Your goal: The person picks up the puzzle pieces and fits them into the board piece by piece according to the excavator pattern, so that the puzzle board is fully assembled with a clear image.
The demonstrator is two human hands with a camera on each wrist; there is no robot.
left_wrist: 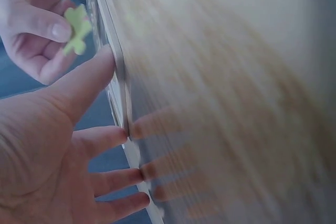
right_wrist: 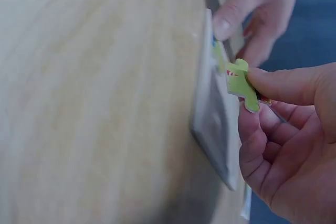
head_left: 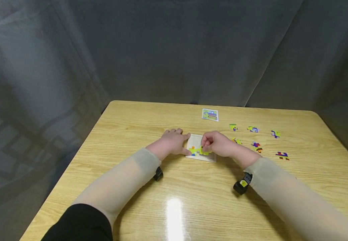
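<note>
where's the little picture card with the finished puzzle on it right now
In the head view the picture card lies flat near the table's far edge, beyond the white puzzle tray and to the left of the loose pieces.

Green puzzle piece [right_wrist: 242, 85] tilted over white puzzle tray [head_left: 198, 140].

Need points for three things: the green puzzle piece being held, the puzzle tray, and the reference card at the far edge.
green puzzle piece [right_wrist: 242, 85], right wrist view, on its green face beside the thumb tip.
puzzle tray [head_left: 195, 140], head view, on its bare pale upper part.
reference card [head_left: 209, 114], head view, on the card's middle.
</note>
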